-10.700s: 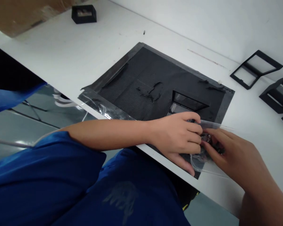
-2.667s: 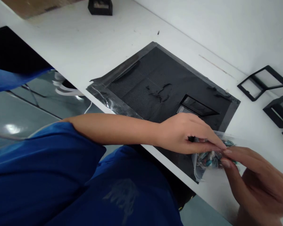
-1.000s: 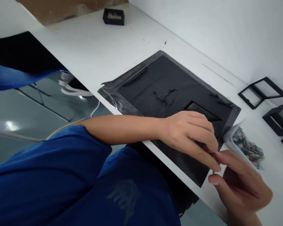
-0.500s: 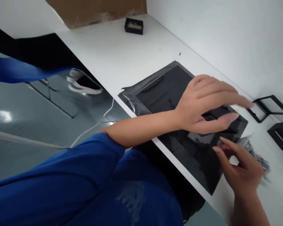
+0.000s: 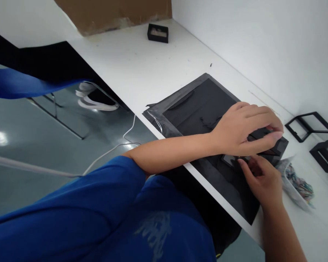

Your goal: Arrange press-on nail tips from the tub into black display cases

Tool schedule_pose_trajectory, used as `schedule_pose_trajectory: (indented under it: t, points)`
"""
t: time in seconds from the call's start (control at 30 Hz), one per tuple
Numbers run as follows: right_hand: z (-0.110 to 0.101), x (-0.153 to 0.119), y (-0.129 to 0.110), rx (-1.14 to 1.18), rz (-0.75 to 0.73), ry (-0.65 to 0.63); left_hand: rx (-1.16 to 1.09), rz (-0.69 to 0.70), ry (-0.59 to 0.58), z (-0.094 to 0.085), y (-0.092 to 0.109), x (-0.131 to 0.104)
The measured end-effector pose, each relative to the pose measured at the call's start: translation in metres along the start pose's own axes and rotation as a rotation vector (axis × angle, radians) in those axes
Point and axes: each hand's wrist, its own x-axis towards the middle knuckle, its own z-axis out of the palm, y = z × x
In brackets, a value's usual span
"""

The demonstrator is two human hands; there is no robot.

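Note:
A small black hinged frame (image 5: 272, 150) with a clear panel lies on a dark mat (image 5: 232, 185), partly covered by both hands. My left hand (image 5: 248, 127) reaches over it from the left, fingers curled down and thumb near the fingertips, closed at the frame's far part. What its fingertips touch is mostly hidden. Low over the near panel, my right hand (image 5: 262, 178) has thumb and fingers pinched together. Whatever sits between them is too small to make out.
Right of the mat is a clear bag (image 5: 297, 185) of small colourful packets. An open black frame (image 5: 310, 125) and a black box-like frame (image 5: 326, 154) stand by the wall. A small black box (image 5: 157, 33) is at the far end. A blue chair (image 5: 30, 83) stands left.
My left hand has come down, its fingers curling from outstretched. My right hand has moved left with its pinch, onto the frame's near panel. More of the clear bag shows.

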Motion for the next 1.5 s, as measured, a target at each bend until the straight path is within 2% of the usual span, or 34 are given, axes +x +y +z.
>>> schedule_pose_trajectory:
  t: [0.13,0.3,0.5,0.6,0.7,0.8,0.87,0.93,1.0,1.07,1.1,1.17,1.23,1.37,1.5]
  points:
    - [0.001,-0.001,0.008,0.005,0.03,-0.006,0.072,0.011,-0.027,0.004,-0.002,-0.001]
    - [0.009,0.004,0.009,-0.068,0.069,0.032,0.097,0.098,-0.044,0.014,-0.008,-0.007]
    - [0.019,0.01,0.006,-0.141,0.048,0.127,0.117,0.179,0.008,0.02,-0.011,-0.009]
    - [0.014,0.007,0.004,-0.153,-0.004,0.175,0.091,0.258,0.032,0.02,-0.011,-0.01]
    - [-0.006,-0.004,0.009,-0.152,-0.08,0.226,0.048,0.35,0.041,0.02,-0.012,-0.01]
    - [-0.041,-0.02,0.036,-0.213,-0.097,0.402,0.015,0.435,0.008,0.019,-0.011,-0.01]
    - [-0.066,-0.031,0.068,-0.391,0.016,0.629,0.009,0.465,-0.051,0.019,-0.009,-0.01]
    - [-0.087,-0.039,0.104,-0.532,0.321,0.796,0.002,0.487,-0.098,0.02,-0.007,-0.01]
    - [-0.103,-0.047,0.136,-0.515,0.778,0.737,-0.011,0.521,-0.111,0.021,-0.004,-0.011]
    - [-0.11,-0.054,0.155,-0.413,0.967,0.576,-0.026,0.562,-0.109,0.022,-0.001,-0.012]
    - [-0.111,-0.057,0.159,-0.339,1.004,0.476,-0.033,0.58,-0.112,0.023,0.001,-0.012]
    - [-0.109,-0.062,0.156,-0.174,1.009,0.294,-0.039,0.602,-0.138,0.024,0.004,-0.013]
    - [-0.104,-0.064,0.144,-0.037,0.984,0.186,-0.026,0.589,-0.206,0.024,0.006,-0.014]
    - [-0.096,-0.058,0.117,0.097,0.898,0.094,-0.04,0.548,-0.468,0.026,0.007,-0.017]
    - [-0.091,-0.052,0.103,0.152,0.812,-0.026,-0.147,0.504,-0.732,0.029,0.007,-0.023]
